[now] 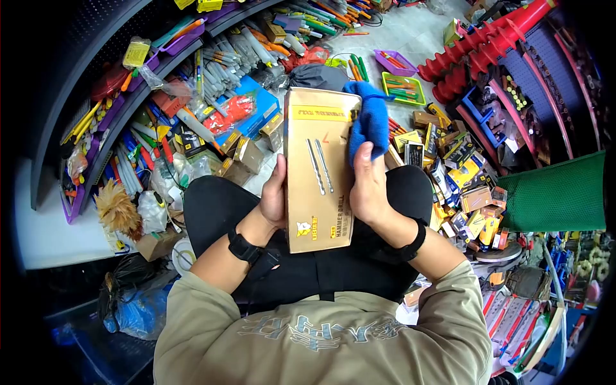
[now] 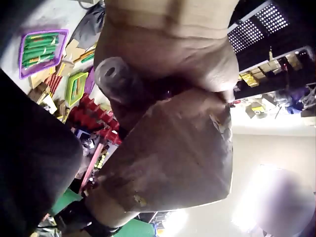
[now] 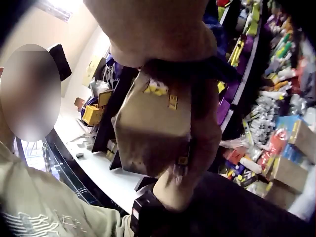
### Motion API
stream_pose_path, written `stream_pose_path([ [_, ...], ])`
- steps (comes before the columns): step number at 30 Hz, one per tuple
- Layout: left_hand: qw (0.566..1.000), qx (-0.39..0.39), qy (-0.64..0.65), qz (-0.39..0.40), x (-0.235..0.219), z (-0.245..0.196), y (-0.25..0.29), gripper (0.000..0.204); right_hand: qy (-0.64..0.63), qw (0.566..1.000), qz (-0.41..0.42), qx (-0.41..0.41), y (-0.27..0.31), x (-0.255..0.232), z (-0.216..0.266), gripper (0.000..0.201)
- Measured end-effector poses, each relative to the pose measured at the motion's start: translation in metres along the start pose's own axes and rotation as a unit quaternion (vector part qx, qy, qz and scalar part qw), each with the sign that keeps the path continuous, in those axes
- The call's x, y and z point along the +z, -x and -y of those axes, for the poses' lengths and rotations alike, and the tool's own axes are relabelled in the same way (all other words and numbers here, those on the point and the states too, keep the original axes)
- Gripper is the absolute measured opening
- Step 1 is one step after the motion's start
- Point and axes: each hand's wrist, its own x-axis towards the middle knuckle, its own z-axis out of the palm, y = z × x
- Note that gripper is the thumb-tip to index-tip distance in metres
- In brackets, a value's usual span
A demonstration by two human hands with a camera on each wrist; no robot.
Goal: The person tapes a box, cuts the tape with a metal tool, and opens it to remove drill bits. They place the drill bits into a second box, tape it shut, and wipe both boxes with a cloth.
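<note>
A brown cardboard box (image 1: pixel 319 173) with a yellow band, a picture of two drill bits and the words "HAMMER DRILL" stands out over the lap, held between both hands. My left hand (image 1: pixel 274 192) grips its left side, thumb along the edge; its fingers go out of sight beneath. On the opposite side, my right hand (image 1: pixel 370 189) holds the box together with a bunched blue cloth (image 1: pixel 371 119), which hangs over the upper right edge. Seen from the left wrist, the box's plain side (image 2: pixel 173 153) lies under the palm. The right wrist view shows the box's end (image 3: pixel 153 113).
Loose cardboard boxes (image 1: pixel 247 154) and a blue box (image 1: pixel 253 106) lie past the left knee. Many small packs (image 1: pixel 465 167) are heaped at the right, near a green mesh bin (image 1: pixel 555 196). Purple (image 1: pixel 394 62) and green (image 1: pixel 403 88) trays sit ahead, beside red spiral stands (image 1: pixel 481 48).
</note>
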Motion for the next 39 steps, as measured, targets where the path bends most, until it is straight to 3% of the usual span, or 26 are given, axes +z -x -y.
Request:
stream_pose_path([
  [3,0.999,-0.030,0.002,0.035,-0.013,0.005,0.006,0.093,-0.112,0.992,0.029,0.045,-0.023,-0.024,-0.005,0.071],
  [5,0.997,-0.028,-0.019,0.062,-0.019,0.008,0.009,0.092,-0.204,0.965,0.040,0.160,-0.036,-0.039,0.000,0.064],
  [6,0.996,-0.041,-0.010,0.078,-0.024,0.014,0.011,0.092,-0.155,0.975,0.101,0.120,-0.045,-0.048,0.010,0.057],
  [7,0.994,-0.053,-0.002,0.095,-0.026,0.018,0.013,0.092,-0.139,0.958,0.179,0.176,-0.054,-0.065,0.006,0.052],
  [9,0.994,-0.063,0.004,0.089,-0.020,0.012,0.013,0.091,-0.031,0.946,0.297,0.129,-0.070,-0.077,0.033,0.043],
  [11,0.984,-0.104,-0.070,0.130,-0.019,0.007,0.011,0.087,0.034,0.928,0.345,0.134,-0.083,-0.086,0.045,0.040],
  [13,0.985,-0.087,-0.089,0.117,-0.006,0.012,0.007,0.079,0.122,0.906,0.405,-0.014,-0.087,-0.075,0.065,0.035],
  [15,0.981,-0.106,-0.136,0.094,-0.001,0.020,0.004,0.068,0.281,0.830,0.468,-0.110,-0.081,-0.064,0.070,0.037],
  [16,0.985,-0.093,-0.124,0.078,0.001,0.028,0.003,0.058,0.377,0.793,0.443,-0.179,-0.071,-0.057,0.072,0.031],
  [17,0.985,-0.094,-0.122,0.079,0.001,0.034,0.001,0.058,0.443,0.747,0.445,-0.220,-0.062,-0.052,0.070,0.037],
  [19,0.990,-0.117,-0.066,-0.038,-0.003,0.046,0.001,0.055,0.443,0.714,0.466,-0.277,-0.043,-0.043,0.055,0.044],
  [20,0.988,-0.139,0.019,-0.062,-0.001,0.046,0.004,0.055,0.422,0.743,0.438,-0.280,-0.029,-0.038,0.047,0.050],
  [22,0.987,-0.121,0.050,-0.094,-0.001,0.046,0.006,0.055,0.372,0.799,0.397,-0.255,-0.006,-0.033,0.038,0.063],
  [24,0.986,-0.102,0.113,-0.069,-0.019,0.055,0.000,0.071,0.284,0.832,0.418,-0.231,0.014,-0.038,0.033,0.057],
  [25,0.951,-0.005,-0.302,0.068,-0.056,0.057,-0.009,0.083,0.236,0.845,0.426,-0.222,0.023,-0.040,0.032,0.056],
  [26,0.951,-0.004,-0.302,0.062,-0.058,0.053,-0.009,0.083,0.212,0.843,0.443,-0.219,0.030,-0.044,0.037,0.054],
  [28,0.998,-0.027,-0.054,0.027,-0.058,0.043,-0.004,0.088,0.172,0.831,0.481,-0.222,0.041,-0.054,0.045,0.049],
  [29,0.997,-0.037,0.072,0.011,-0.054,0.036,-0.002,0.090,0.154,0.831,0.475,-0.244,0.046,-0.056,0.047,0.044],
  [31,0.946,-0.052,0.318,-0.016,-0.043,0.017,0.003,0.094,0.176,0.808,0.482,-0.289,0.052,-0.064,0.046,0.038],
  [32,0.952,-0.006,0.305,0.019,-0.017,0.002,0.001,0.105,0.186,0.818,0.468,-0.277,0.054,-0.072,0.037,0.036],
  [34,0.973,0.004,0.215,-0.078,0.002,-0.011,-0.002,0.104,0.217,0.851,0.404,-0.256,0.050,-0.094,0.016,0.028],
  [35,0.983,0.011,0.137,-0.122,0.005,-0.013,-0.004,0.103,0.254,0.876,0.349,-0.215,0.046,-0.106,0.013,0.022],
  [36,0.983,0.030,0.145,-0.108,-0.004,-0.010,-0.005,0.100,0.243,0.923,0.243,-0.175,0.053,-0.119,-0.012,0.022],
  [37,0.967,0.010,0.249,-0.044,-0.012,-0.008,-0.007,0.102,0.059,0.982,0.130,0.125,0.057,-0.116,-0.014,0.051],
  [38,0.973,0.015,0.227,-0.039,-0.017,-0.005,-0.006,0.103,-0.080,0.964,0.031,0.253,0.053,-0.120,-0.014,0.064],
  [39,0.978,0.019,0.204,-0.033,-0.022,-0.003,-0.005,0.105,-0.081,0.964,0.034,0.252,0.050,-0.119,-0.016,0.064],
])
